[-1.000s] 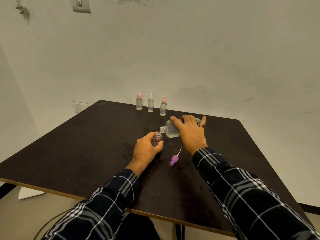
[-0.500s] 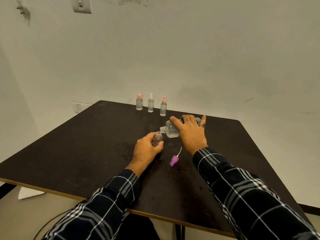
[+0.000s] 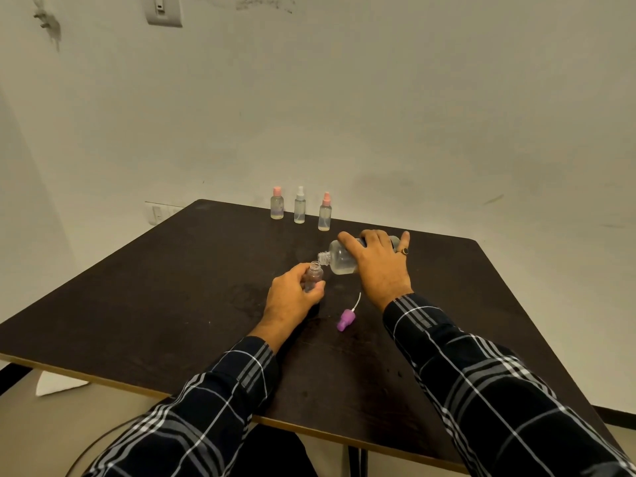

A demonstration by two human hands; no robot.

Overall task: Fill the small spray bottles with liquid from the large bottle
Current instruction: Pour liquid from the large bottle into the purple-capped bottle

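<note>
Dark, matte table [image 3: 165,304], flat-topped with a pale edge band, beneath both forearms in dark plaid sleeves [image 3: 481,390].

Right hand [image 3: 378,270]: palm down, fingers curled over and clamped on the large bottle [image 3: 339,260]; outermost finger lifted clear, bearing a dark ring [image 3: 404,250]. Bottle body of clear, rounded plastic, tipped almost level; uncapped threaded neck projecting leftward past the fingertips; shallow pool of clear liquid along the lower side.

Left hand [image 3: 292,299]: thumb and fingers wrapped round the small spray bottle [image 3: 314,275], upright in the grip. Open mouth standing above the fingertips, just below and beside the large neck; contact between the two not discernible. Clear narrow cylinder, faintly pinkish; fill level not legible.

Beyond the right fingertips, well apart: row of three capped small bottles [image 3: 299,206], upright, clear-walled, pale inside; caps pink, white, pink.

Behind both sets of fingers, between the wrists: purple spray cap [image 3: 344,321] on its side, thin white dip tube [image 3: 357,301] angled toward the right palm.
</note>
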